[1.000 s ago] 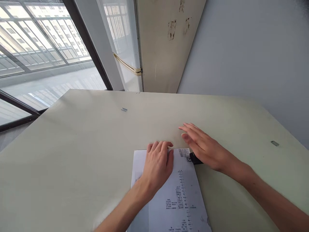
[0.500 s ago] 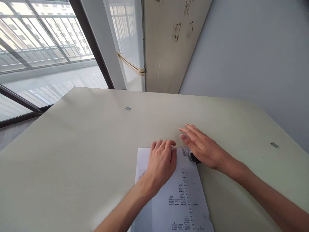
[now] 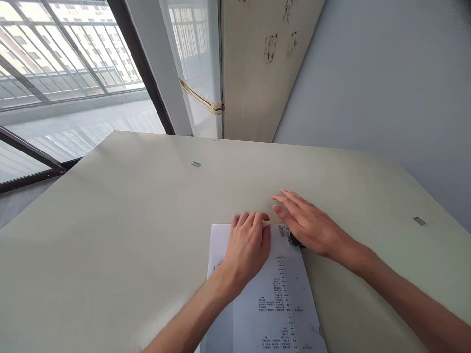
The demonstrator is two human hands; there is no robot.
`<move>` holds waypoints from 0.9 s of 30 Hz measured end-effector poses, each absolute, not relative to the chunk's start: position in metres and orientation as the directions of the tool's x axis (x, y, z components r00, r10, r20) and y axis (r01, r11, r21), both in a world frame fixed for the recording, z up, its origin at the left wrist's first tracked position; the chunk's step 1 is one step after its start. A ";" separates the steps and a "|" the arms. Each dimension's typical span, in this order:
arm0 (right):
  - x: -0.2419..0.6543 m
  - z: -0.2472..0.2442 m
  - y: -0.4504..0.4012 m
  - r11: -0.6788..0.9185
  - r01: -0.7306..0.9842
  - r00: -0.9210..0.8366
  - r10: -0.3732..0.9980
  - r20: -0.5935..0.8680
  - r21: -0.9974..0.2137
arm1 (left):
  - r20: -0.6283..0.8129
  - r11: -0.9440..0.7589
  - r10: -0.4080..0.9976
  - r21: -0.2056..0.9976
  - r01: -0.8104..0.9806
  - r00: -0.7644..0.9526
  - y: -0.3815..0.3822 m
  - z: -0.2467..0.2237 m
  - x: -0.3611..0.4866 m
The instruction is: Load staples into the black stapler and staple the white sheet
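Observation:
A white booklet or sheet [image 3: 274, 314] with printed text and a barcode lies on the pale table, running off the bottom of the view. My left hand [image 3: 248, 245] rests on its upper part, fingers curled over the far edge; whether they grip it is hard to tell. Beside the top right corner, my right hand [image 3: 307, 220] has its fingers stretched out, palm down. A small black object [image 3: 295, 240] sits under the heel of that hand at the paper's corner, mostly hidden.
The pale table [image 3: 147, 220] spreads all around. A small grey strip [image 3: 196, 164] lies near its far edge, another strip [image 3: 419, 221] at the right. Behind stand a cabinet or fridge with a gold handle [image 3: 200, 98], a wall and a window with railings.

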State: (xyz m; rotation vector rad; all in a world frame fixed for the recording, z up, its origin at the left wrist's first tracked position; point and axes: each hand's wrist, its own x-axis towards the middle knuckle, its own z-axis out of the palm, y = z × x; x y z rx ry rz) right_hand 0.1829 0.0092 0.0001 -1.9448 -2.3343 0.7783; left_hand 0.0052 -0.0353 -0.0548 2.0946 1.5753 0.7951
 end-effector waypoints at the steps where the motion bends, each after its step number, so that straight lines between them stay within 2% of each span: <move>1: 0.182 0.000 0.009 0.108 0.926 -0.228 0.924 -0.308 -0.362 | 0.201 -0.285 0.958 0.617 0.733 0.203 -0.035 -0.055 0.005; 7: 0.180 -0.003 0.009 0.129 0.942 -0.228 0.922 -0.312 -0.309 | 0.191 -0.284 0.959 0.608 0.742 0.211 -0.035 -0.053 0.005; 13: 0.178 -0.011 0.009 0.197 0.951 -0.257 0.933 -0.252 -0.240 | 0.188 -0.286 0.958 0.600 0.747 0.215 -0.034 -0.051 0.005; 18: 0.176 -0.018 0.007 0.216 0.962 -0.241 0.958 -0.155 -0.165 | 0.194 -0.290 0.957 0.602 0.744 0.216 -0.034 -0.052 0.005; 27: 0.170 -0.028 0.003 0.320 0.947 -0.320 0.947 -0.009 -0.012 | 0.200 -0.298 0.954 0.594 0.747 0.222 -0.035 -0.051 0.005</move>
